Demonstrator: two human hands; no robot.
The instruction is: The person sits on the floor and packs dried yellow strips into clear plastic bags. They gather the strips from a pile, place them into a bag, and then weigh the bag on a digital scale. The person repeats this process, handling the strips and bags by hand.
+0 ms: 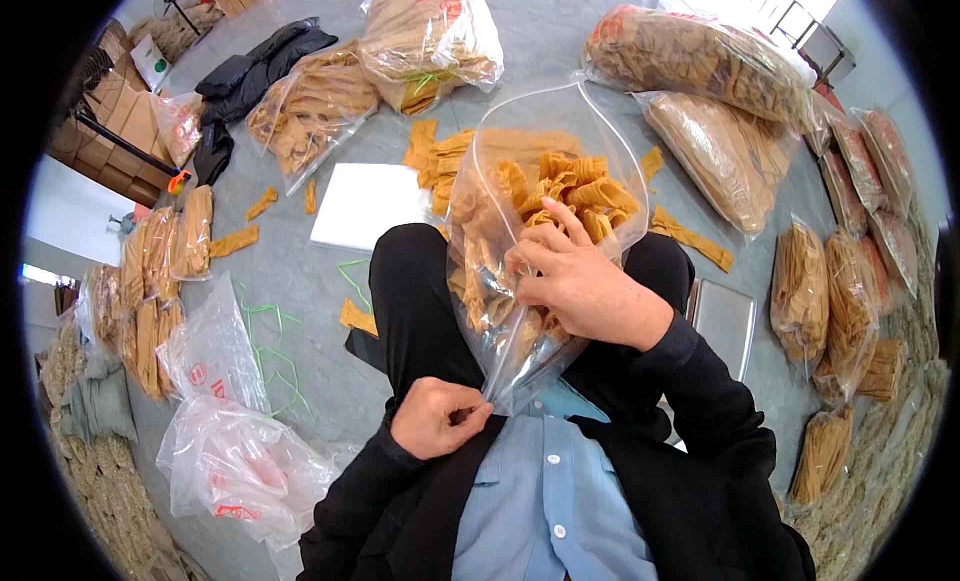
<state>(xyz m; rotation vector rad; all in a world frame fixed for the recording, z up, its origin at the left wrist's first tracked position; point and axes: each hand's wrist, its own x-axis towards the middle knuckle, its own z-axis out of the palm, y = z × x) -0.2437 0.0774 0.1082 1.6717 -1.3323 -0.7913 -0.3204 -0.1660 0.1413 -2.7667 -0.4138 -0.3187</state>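
A clear plastic bag (615, 196) of crinkled golden-brown dried strips (575, 176) lies tilted across my lap between my raised knees. My left hand (435, 419) pinches the bag's lower left corner near my waist, fingers closed. My right hand (572, 279) lies over the front of the bag, fingers curled onto its plastic, index finger raised toward the strips. More loose strips (425, 151) lie on the floor just behind the bag.
Bagged strips (430, 41) ring me on the grey floor (290, 311), stacked at right (845, 301) and left (150, 281). A white square sheet (360, 201), dark jacket (260, 61), metal tray (725, 321), crumpled plastic (240, 461) and green ties (280, 361) lie around. Cardboard boxes (115, 136) stand upper left.
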